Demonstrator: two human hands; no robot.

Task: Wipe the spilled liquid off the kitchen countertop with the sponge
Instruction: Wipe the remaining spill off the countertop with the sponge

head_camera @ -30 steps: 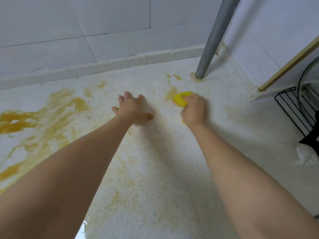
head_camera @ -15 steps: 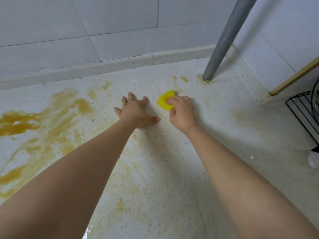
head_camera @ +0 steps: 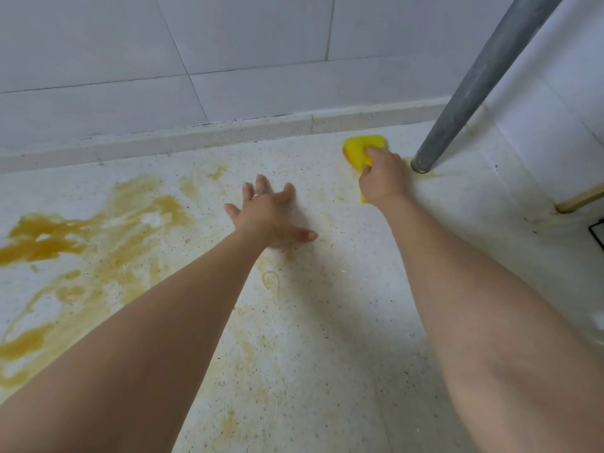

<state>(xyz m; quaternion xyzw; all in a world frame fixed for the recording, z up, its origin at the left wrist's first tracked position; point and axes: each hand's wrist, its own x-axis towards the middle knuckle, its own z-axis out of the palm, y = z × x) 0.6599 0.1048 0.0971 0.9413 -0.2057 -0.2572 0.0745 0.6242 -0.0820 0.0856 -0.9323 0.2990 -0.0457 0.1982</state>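
Note:
My right hand (head_camera: 383,179) grips a yellow sponge (head_camera: 359,148) and presses it on the speckled white countertop (head_camera: 327,322) near the back ledge, just left of a grey pole. My left hand (head_camera: 266,215) rests flat on the counter with fingers spread, a ring on one finger. A large amber spill (head_camera: 42,238) covers the counter's left side, with thinner streaks (head_camera: 153,207) reaching toward my left hand. Faint yellowish smears (head_camera: 242,351) lie between my forearms.
A slanted grey metal pole (head_camera: 474,83) stands on the counter at the back right, with a stain at its foot. White tiled walls rise behind and to the right. A wooden strip (head_camera: 581,199) and a black wire rack corner (head_camera: 596,233) sit at the right edge.
My right hand has carried the sponge away from my left hand, up and right toward the back ledge beside the pole. My left hand has stayed planted, its fingers spread wider.

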